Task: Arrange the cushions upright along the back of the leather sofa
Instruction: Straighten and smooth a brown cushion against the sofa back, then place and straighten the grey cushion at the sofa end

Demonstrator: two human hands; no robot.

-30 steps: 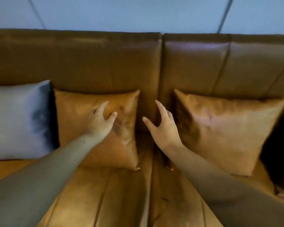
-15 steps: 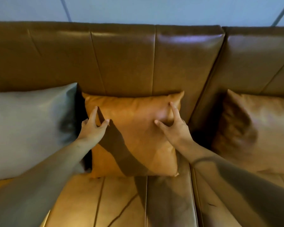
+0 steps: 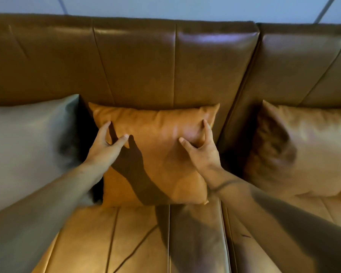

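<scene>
An orange leather cushion [image 3: 158, 154] stands upright at the middle of the brown leather sofa's backrest [image 3: 165, 62]. My left hand [image 3: 104, 148] grips its upper left side, thumb on the front face and fingers at the edge. My right hand [image 3: 200, 148] pinches the upper right part between thumb and fingers, denting the leather. A grey cushion [image 3: 28, 146] leans upright to the left, close beside the orange one. A tan cushion [image 3: 307, 150] leans upright to the right, on the adjoining sofa section.
The sofa seat [image 3: 138, 239] stretches toward me below the cushions, with seams between its panels. A pale wall [image 3: 185, 6] rises behind the backrest. A dark gap separates the orange cushion from the tan one.
My view shifted left, bringing the orange cushion to the centre. Both hands moved from in front of the cushions onto the orange one and took hold of its upper sides.
</scene>
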